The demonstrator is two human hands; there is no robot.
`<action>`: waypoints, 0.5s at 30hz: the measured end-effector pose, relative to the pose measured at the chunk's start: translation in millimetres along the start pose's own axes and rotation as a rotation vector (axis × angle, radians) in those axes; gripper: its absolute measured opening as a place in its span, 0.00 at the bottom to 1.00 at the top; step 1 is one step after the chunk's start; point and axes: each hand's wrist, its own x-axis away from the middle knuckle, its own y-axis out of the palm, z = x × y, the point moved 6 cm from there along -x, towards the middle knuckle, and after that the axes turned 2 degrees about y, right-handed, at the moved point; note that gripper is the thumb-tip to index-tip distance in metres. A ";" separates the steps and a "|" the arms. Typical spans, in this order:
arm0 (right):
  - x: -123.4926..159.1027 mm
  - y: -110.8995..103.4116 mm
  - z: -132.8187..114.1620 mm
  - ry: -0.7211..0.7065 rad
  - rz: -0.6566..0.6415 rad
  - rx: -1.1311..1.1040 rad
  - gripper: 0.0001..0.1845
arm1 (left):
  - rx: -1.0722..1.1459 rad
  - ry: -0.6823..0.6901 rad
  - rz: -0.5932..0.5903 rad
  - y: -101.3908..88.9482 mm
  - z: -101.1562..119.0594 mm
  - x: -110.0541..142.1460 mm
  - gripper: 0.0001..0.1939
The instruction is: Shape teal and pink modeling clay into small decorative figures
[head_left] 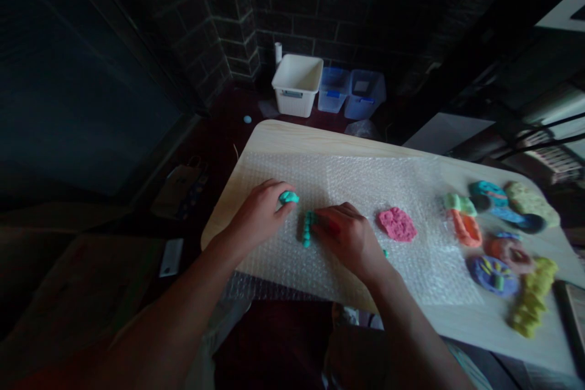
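My left hand [267,204] is closed round a lump of green modelling clay [288,197], which sticks out between thumb and fingers just above the bubble wrap. To its right, a short row of small green clay balls [306,233] lies on the wrap. My right hand [345,231] is at the far end of that row, fingertips pinched together on a small green clay ball [314,217], partly hidden by the fingers. Beyond the right hand lies a flat, crinkled pink clay piece [397,223]. A tiny green bit [386,253] rests beside the right wrist.
Bubble wrap [356,180] covers much of the wooden table [292,134]. Several coloured clay shapes stand at the right, among them an orange and green piece [466,226], a purple disc [494,275] and a yellow strip [532,301]. Behind the table sits a white bin [295,103].
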 end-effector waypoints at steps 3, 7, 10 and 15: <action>-0.3 -6.2 0.8 0.027 0.004 -0.003 0.11 | 0.184 -0.048 0.049 -4.0 0.6 0.1 0.13; 2.8 -21.7 4.4 0.134 0.118 -0.132 0.13 | 0.507 -0.120 0.019 0.1 6.9 0.1 0.17; 5.8 -22.7 5.3 0.229 0.139 -0.439 0.19 | 0.710 -0.152 -0.019 4.5 16.2 -0.1 0.19; 5.2 -23.3 -9.1 0.173 0.118 -0.677 0.19 | 0.884 -0.151 -0.067 8.3 31.1 -0.3 0.18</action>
